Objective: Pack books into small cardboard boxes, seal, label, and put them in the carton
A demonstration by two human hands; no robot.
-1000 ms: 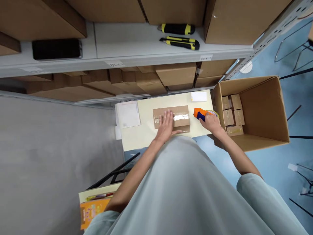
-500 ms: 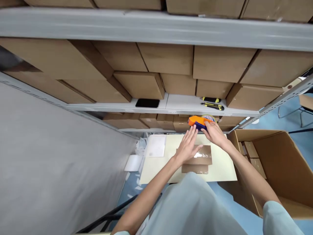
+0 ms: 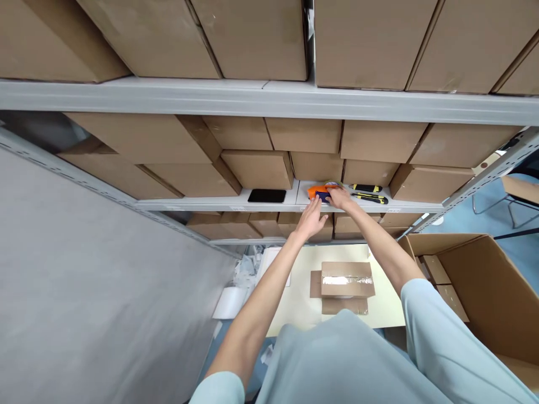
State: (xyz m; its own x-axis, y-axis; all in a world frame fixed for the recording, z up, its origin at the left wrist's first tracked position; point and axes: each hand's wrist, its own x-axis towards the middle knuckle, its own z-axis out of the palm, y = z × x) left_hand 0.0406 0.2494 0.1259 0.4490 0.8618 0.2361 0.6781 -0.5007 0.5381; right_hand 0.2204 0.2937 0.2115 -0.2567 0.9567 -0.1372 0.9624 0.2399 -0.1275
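Note:
An orange and dark blue tape dispenser (image 3: pixel 322 196) is at the front of the middle shelf, between the black phone (image 3: pixel 266 196) and two yellow-and-black utility knives (image 3: pixel 367 193). My right hand (image 3: pixel 339 198) grips its right end, over part of the tape roll. The outstretched fingers of my left hand (image 3: pixel 310 220) reach its lower edge and seem to touch it. Below my arms, on the pale yellow table (image 3: pixel 301 311), a cardboard box (image 3: pixel 347 280) lies with clear tape across its top and flaps spread at its left and front.
Cardboard boxes fill much of the grey metal shelf rack (image 3: pixel 202 101). A large open carton (image 3: pixel 484 292) with small boxes inside stands right of the table. A grey wall (image 3: pixel 84 292) runs along the left. White papers and plastic (image 3: pixel 248 272) lie at the table's left end.
Both hands have moved up and forward with the tape dispenser, from above the table to the middle shelf. The taped box is now uncovered. The view has tilted upward.

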